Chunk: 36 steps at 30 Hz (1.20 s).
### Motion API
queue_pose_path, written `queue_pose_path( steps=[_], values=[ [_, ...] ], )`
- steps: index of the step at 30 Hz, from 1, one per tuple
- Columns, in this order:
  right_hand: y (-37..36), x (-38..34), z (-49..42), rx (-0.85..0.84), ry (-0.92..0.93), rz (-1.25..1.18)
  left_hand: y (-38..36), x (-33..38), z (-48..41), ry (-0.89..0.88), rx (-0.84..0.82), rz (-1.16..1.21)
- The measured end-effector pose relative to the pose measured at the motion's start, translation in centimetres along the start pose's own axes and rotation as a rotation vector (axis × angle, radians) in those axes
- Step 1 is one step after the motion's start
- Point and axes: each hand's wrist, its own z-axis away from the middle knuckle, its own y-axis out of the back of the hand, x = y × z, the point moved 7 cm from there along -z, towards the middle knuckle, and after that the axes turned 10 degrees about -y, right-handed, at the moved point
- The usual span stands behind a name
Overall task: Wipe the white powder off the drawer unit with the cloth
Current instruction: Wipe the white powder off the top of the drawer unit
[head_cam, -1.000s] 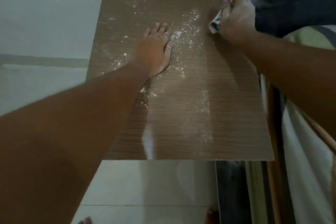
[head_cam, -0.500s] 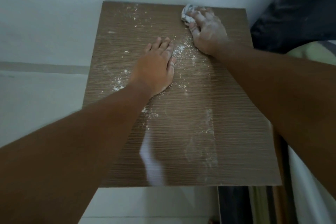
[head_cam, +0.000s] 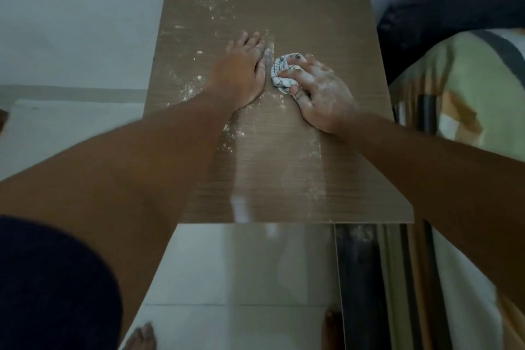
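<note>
The right hand (head_cam: 321, 94) has its grip bunched over the cloth (head_cam: 282, 72), fingers curled on top and thumb tucked at the near side, pressing the wad down onto the top of the drawer unit (head_cam: 326, 25) about midway between its left and right edges, in the far half. Only the left part of the cloth shows, white with dark check lines; the rest is hidden under the fingers. White dust coats the back of this hand. Just beside the cloth, the left hand (head_cam: 241, 74) lies flat on the wood, fingers together and outstretched, holding nothing. Its palm side cannot be seen.

White powder (head_cam: 189, 91) is scattered left of that hand and toward the far left corner, with a thin line between hand and cloth and faint smears running to the near right edge. The unit's drawers are out of sight below the top. A bed (head_cam: 466, 85) at the right is cut off by the frame.
</note>
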Motion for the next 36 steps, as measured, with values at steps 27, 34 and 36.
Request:
queue_pose_path(
  steps=[27, 34, 36],
  values=[
    [-3.1, -4.2, 24.5, 0.106, 0.162, 0.107, 1.1, 1.0, 1.6, 0.01, 0.036, 0.052],
    [-4.1, -7.0, 28.1, -0.146, 0.22, -0.141, 1.5, 0.8, 1.5, 0.029, 0.033, 0.123],
    [-2.4, -7.9, 26.5, -0.062, 0.104, -0.338, 1.6, 0.4, 1.2, 0.029, 0.046, 0.195]
  ],
)
